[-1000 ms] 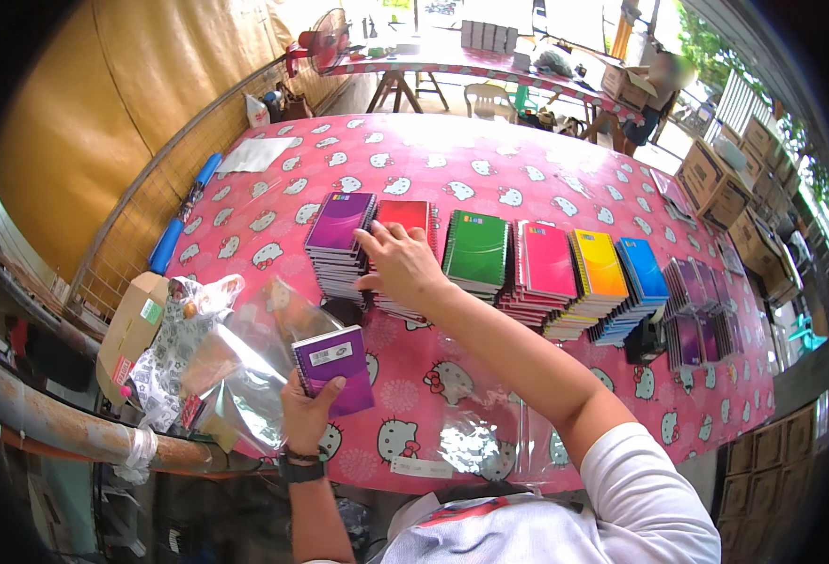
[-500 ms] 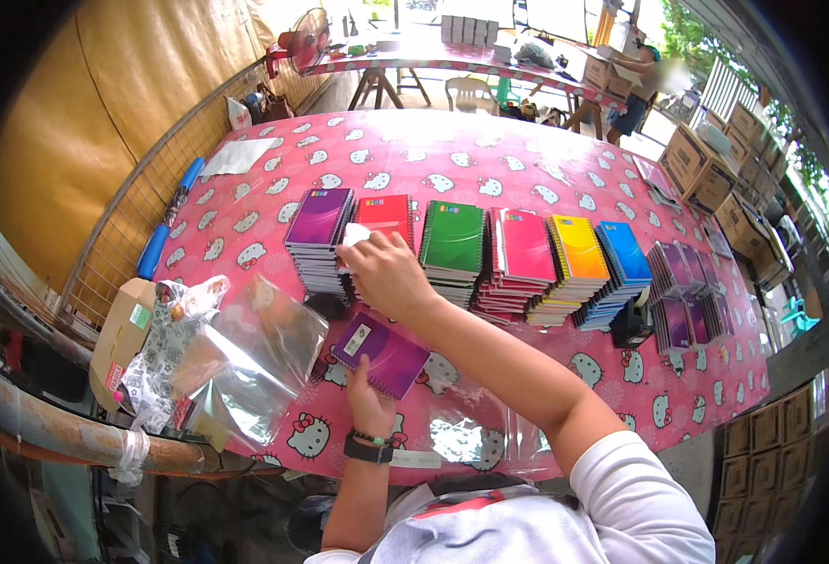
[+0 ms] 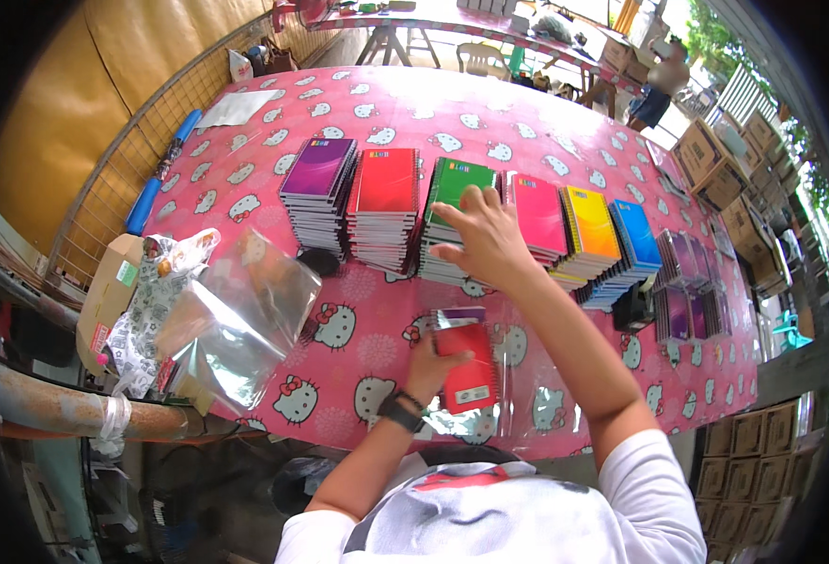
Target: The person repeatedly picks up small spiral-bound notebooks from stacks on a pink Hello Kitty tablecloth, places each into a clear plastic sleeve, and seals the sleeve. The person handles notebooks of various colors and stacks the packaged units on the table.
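My left hand (image 3: 431, 368) grips a small red spiral notebook (image 3: 471, 381) low over the near part of the table, its thumb across the cover. Behind it pokes out the edge of a purple notebook (image 3: 456, 313). My right hand (image 3: 488, 237) is over the green notebook stack (image 3: 461, 174), fingers apart and thumb stretched to the left; whether the fingertips touch the top cover I cannot tell. Left of that stand the red stack (image 3: 383, 183) and the purple stack (image 3: 318, 169). To the right are the pink stack (image 3: 536, 207), yellow stack (image 3: 591, 226) and blue stack (image 3: 634, 230).
Pink cartoon-print cloth (image 3: 377, 352) covers the table. Clear plastic sheets (image 3: 245, 320) and an open carton (image 3: 104, 291) lie at the left. Bundled purple notebooks (image 3: 682, 310) and a small black object (image 3: 632, 312) sit at the right. Another person (image 3: 657, 94) stands far back.
My right hand has moved right from the red stack to the green one. A red notebook now lies over the purple one in my left hand, which has shifted right. The view has tilted downward.
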Demonstrator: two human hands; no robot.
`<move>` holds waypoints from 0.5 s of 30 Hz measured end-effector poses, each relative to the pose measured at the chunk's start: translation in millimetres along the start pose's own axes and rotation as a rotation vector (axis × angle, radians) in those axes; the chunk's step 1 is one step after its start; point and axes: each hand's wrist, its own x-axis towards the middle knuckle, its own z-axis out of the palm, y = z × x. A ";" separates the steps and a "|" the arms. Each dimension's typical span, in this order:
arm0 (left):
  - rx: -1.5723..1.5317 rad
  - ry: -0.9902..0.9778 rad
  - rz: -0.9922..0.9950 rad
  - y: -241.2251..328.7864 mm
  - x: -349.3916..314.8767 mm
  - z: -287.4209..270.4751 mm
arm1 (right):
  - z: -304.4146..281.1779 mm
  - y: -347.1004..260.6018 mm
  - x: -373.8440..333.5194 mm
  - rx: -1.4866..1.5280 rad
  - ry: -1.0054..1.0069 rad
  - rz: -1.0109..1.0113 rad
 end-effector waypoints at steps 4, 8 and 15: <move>0.380 -0.046 -0.002 -58.1 6.1 4.9 | 14.9 -8.4 32.7 -0.158 -0.192 0.085; 0.096 -0.153 -0.074 -70.2 8.2 -1.5 | 13.4 -2.4 36.2 -0.215 -0.305 0.048; 0.148 -0.124 -0.126 -46.8 5.9 5.6 | 7.5 -10.1 32.9 -0.187 -0.308 0.013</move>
